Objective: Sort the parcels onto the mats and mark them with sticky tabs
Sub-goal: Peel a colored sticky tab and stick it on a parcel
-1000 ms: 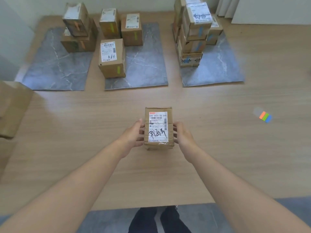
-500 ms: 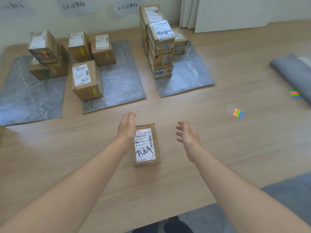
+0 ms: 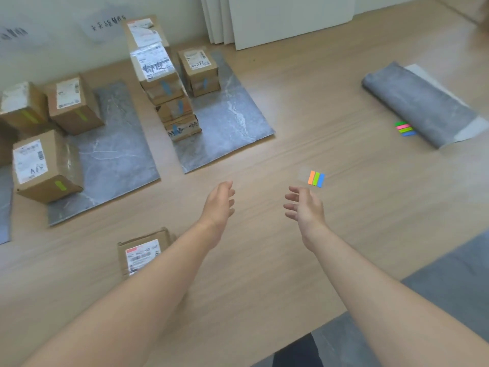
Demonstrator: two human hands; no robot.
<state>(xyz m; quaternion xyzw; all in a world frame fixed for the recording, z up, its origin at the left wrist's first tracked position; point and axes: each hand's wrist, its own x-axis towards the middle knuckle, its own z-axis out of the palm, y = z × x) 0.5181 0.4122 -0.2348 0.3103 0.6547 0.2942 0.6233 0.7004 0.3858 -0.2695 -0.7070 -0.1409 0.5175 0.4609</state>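
Observation:
A small brown parcel point(image 3: 144, 254) with a white label lies on the wooden table, partly hidden behind my left forearm. My left hand point(image 3: 220, 205) hovers open to its upper right, holding nothing. My right hand point(image 3: 305, 207) is open too, fingers spread, just below a strip of orange, green and blue sticky tabs point(image 3: 316, 178). Two grey marble mats point(image 3: 230, 123) point(image 3: 113, 154) hold parcels: a tall stack point(image 3: 169, 102) with blue tabs on the right mat, three boxes with green tabs point(image 3: 47, 165) on the left one.
A rolled grey mat point(image 3: 420, 107) lies at the right, with a second pack of coloured tabs point(image 3: 404, 128) beside it. White boards lean on the wall behind. The table's front edge point(image 3: 344, 311) runs diagonally at lower right.
Both hands let go of the parcel, which now lies on the table. They moved right toward the sticky tabs, and my view swung right.

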